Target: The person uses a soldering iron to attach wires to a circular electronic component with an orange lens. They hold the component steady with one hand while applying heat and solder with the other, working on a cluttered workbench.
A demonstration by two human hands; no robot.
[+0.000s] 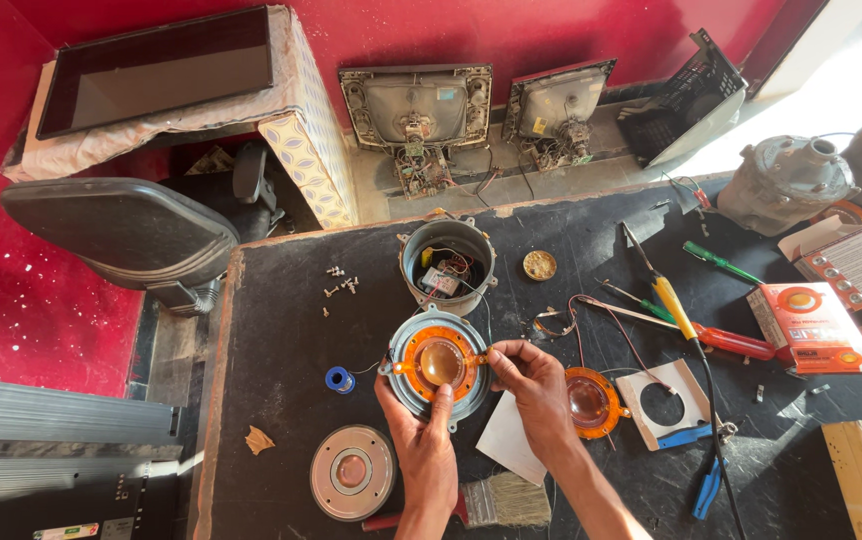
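Fingers (499,352) of the right hand (536,385) are pinching the orange diaphragm (439,362) rim, the left hand (421,425) is cupping the driver housing (421,395) near table-centre, seating apparently underway, calling for careful alignment.

On the bench (281,330), the speaker driver (438,362) lies before the open housing (448,262), the round magnet plate (352,472) left of it, the spare diaphragm (592,402) right
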